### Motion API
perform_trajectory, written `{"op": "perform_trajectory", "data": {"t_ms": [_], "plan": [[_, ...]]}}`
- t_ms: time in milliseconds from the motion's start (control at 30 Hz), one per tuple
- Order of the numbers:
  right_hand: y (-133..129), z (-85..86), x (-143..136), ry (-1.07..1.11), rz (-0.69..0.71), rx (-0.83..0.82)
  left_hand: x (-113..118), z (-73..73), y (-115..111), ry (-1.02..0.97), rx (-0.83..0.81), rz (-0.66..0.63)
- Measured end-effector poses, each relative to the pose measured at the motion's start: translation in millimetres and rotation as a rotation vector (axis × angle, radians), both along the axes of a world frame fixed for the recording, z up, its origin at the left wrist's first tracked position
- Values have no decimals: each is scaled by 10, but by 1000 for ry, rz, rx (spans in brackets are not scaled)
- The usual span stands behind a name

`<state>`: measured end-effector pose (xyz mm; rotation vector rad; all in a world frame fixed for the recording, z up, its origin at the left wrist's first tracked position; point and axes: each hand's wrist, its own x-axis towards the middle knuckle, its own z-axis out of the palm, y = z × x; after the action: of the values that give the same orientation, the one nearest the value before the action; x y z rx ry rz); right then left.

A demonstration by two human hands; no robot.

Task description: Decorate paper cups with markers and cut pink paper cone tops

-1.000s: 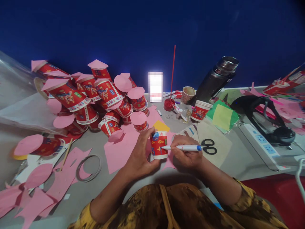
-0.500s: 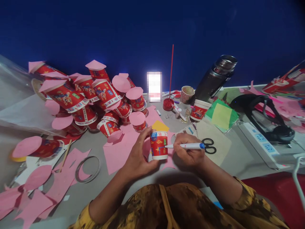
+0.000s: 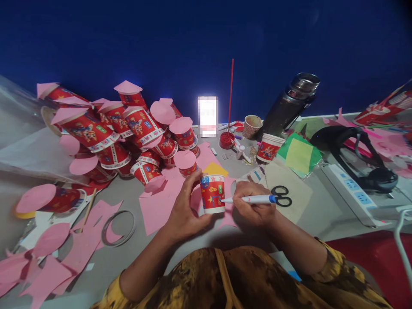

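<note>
A craft workspace, shown by paper-topped cups, pink cutouts and scissors.

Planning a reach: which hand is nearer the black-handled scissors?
Right. The right hand is just left of the scissors; the left hand is farther left, holding the red paper cup.

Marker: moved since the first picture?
Yes, slightly right, toward the scissors: the marker's blue end now reaches their handles; before, it stopped just short.

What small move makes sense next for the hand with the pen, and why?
Probably a short, light stroke: the right hand has the pen tip at or very near the cup, beside blue lines, while the left hand holds the cup tilted slightly.
</note>
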<state>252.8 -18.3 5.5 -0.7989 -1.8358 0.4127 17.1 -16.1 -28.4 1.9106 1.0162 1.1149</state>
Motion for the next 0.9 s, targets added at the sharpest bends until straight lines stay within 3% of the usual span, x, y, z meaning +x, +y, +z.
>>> {"op": "perform_trajectory", "data": {"t_ms": [400,900], "plan": [[-23,-57,-25,6,8,8,6,19,11,-7,-25,11],[-54,5,-74,-12,51,43,-27,5,39,89,68,-12]]}}
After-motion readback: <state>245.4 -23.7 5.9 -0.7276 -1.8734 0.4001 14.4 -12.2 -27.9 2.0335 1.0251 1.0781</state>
